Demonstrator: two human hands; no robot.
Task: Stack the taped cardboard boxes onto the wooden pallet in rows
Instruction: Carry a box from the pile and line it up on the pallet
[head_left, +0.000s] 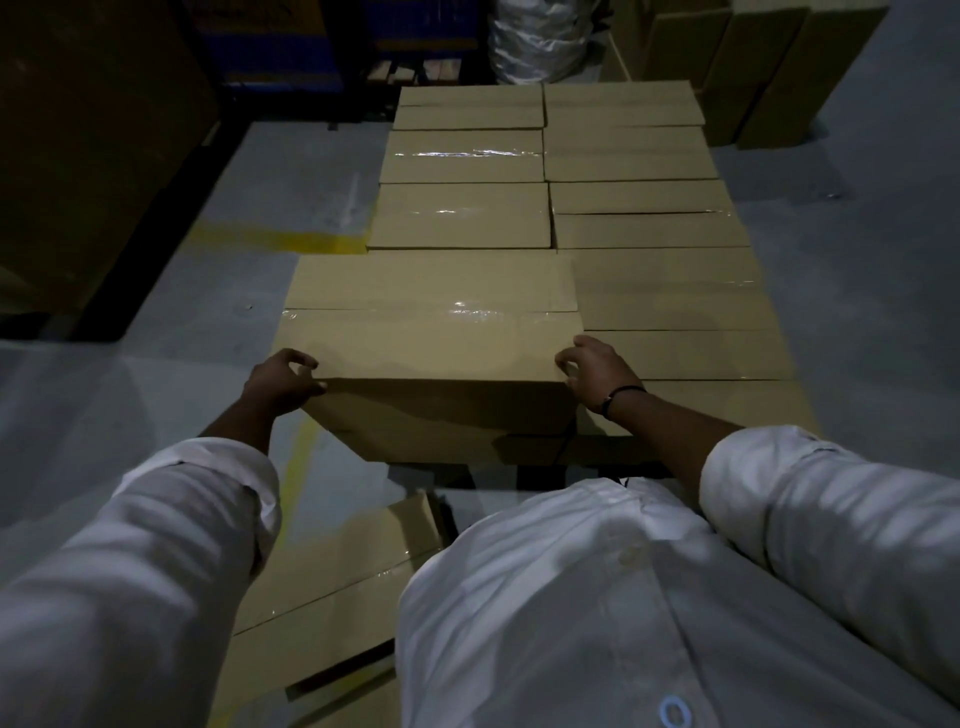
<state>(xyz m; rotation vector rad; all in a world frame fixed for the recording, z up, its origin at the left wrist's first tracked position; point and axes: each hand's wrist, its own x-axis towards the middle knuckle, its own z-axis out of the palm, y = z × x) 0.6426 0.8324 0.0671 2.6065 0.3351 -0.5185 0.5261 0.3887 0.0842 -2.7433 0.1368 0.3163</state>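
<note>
No words, numbers, labels or brand marks can be read. The nearest cardboard box (431, 317) shows a plain brown top crossed by a strip of clear tape, and the stacked boxes (467, 156) behind it look the same. The only marking on the floor (156, 389) is a yellow painted line (291, 241), which carries no lettering. A small pale ring (675, 713) on the white shirt (571, 597) is too blurred to tell whether it is a logo.
</note>
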